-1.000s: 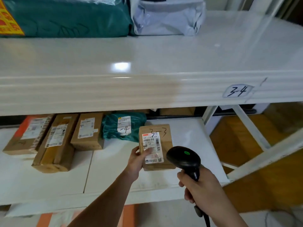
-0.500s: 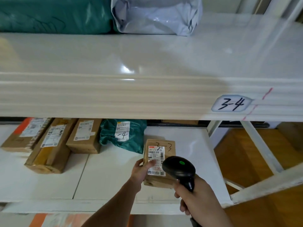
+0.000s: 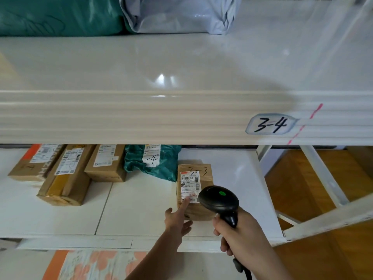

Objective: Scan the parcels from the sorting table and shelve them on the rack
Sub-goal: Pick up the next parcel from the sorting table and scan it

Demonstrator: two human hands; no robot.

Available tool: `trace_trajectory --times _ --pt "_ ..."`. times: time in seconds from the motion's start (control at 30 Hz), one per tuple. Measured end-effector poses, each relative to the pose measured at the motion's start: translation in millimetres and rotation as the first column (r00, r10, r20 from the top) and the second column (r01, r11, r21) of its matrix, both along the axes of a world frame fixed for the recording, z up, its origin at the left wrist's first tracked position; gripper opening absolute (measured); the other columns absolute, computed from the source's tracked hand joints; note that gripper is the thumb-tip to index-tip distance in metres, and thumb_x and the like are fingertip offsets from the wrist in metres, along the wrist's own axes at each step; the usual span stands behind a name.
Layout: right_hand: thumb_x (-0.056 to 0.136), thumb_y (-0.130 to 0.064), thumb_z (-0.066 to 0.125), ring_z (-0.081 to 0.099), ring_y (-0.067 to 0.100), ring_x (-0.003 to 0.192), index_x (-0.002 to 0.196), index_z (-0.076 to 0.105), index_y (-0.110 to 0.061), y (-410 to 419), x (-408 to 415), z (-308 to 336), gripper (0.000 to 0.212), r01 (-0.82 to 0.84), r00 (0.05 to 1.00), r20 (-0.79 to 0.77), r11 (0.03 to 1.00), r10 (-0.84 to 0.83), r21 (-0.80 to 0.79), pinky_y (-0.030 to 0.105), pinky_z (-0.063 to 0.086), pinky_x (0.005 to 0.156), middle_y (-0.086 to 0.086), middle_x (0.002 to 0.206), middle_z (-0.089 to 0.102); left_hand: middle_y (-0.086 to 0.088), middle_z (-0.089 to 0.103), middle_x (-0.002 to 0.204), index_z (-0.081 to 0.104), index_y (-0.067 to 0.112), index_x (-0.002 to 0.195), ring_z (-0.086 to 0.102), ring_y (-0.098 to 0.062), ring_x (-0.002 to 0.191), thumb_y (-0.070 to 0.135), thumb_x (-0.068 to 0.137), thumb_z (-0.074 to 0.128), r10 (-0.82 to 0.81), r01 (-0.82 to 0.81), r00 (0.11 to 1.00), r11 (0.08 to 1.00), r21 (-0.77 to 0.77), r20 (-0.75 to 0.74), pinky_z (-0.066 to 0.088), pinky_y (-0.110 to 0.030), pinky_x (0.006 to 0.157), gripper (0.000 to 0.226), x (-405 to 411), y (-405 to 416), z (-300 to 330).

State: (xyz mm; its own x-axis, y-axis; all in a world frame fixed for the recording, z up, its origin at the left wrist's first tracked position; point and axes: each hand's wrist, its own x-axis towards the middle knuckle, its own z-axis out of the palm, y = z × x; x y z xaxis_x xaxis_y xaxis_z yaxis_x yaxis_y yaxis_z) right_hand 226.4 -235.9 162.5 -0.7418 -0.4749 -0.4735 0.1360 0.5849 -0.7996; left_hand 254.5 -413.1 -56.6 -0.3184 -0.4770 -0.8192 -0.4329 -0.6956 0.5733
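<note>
Parcel point(image 3: 194, 186) touched by outstretched left hand point(image 3: 177, 220); right hand point(image 3: 238, 231) grips scanner point(image 3: 219, 200).

Both forearms were seen bare, with no sleeve, watch or ring on the left hand point(image 3: 177, 220) or the right hand point(image 3: 240, 235).

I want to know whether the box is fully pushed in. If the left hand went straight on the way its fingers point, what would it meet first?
The left hand points up-shelf with straight fingers already touching the cardboard parcel marked 3-3. Going on, it would push that box deeper; behind it the lower shelf looks bare, though depth is unclear.
</note>
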Motion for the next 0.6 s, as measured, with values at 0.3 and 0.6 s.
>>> trace_trajectory --times 0.3,0.6 --pt "0.093 -0.025 0.064 0.067 0.015 0.052 0.092 0.061 -0.021 -4.1 -6.4 -13.5 0.005 0.006 1.000 0.005 0.998 -0.006 0.056 0.028 0.058 0.060 0.004 0.079 0.072 -0.018 0.076 0.117 0.069 0.009 0.122 0.074 -0.037 0.105 0.041 0.083 0.088 0.058 -0.049 0.979 0.998 0.049 -0.195 0.068 -0.043 0.079 0.054 -66.1 -36.6 8.8" --pt "0.093 -0.025 0.065 0.065 0.011 0.053 0.098 0.060 -0.024 -3.7 -8.2 -26.3 0.007 0.109 0.993 0.037 0.994 -0.110 0.027 0.020 0.051 0.059 0.006 0.089 0.071 -0.018 0.059 0.127 0.060 0.011 0.123 0.063 -0.036 0.108 0.032 0.087 0.087 0.222 -0.150 0.936 0.954 0.261 -0.272 0.062 -0.045 0.096 0.049 -112.3 -80.5 31.3"
